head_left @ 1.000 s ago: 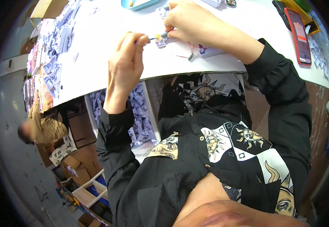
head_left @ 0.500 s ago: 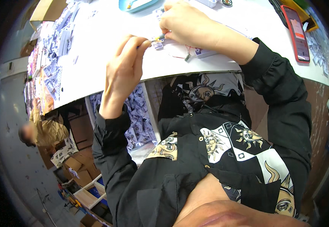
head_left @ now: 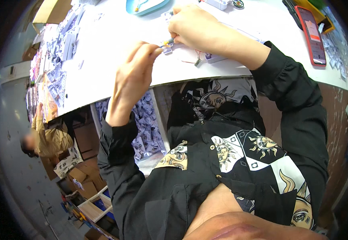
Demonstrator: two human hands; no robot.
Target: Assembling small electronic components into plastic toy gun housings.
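Note:
My left hand (head_left: pixel 134 74) is raised at the table's near edge, its thumb and fingers pinched together on something thin and dark that I cannot make out. Across from it, my right hand (head_left: pixel 196 30) is closed around a small grey piece with a yellow end (head_left: pixel 168 42); most of that piece is hidden by the fingers. Just below the two fingertips sits a small pale plastic part (head_left: pixel 167 51). To its right, a small green part with thin red wires (head_left: pixel 198 62) lies beside a pale plastic housing (head_left: pixel 216 59), partly behind my right forearm.
A light blue tray (head_left: pixel 144 7) is at the far side. Heaps of pale plastic parts (head_left: pixel 58 76) line the left. A red-cased phone (head_left: pixel 313 38) lies at right. Below the edge, a drawer holds many small parts (head_left: pixel 146 128). Another person (head_left: pixel 52 140) is far left.
My left hand has shifted slightly right and down, its fingertips closer to the right hand's. The yellow end between the hands shows more plainly. My right hand has barely moved.

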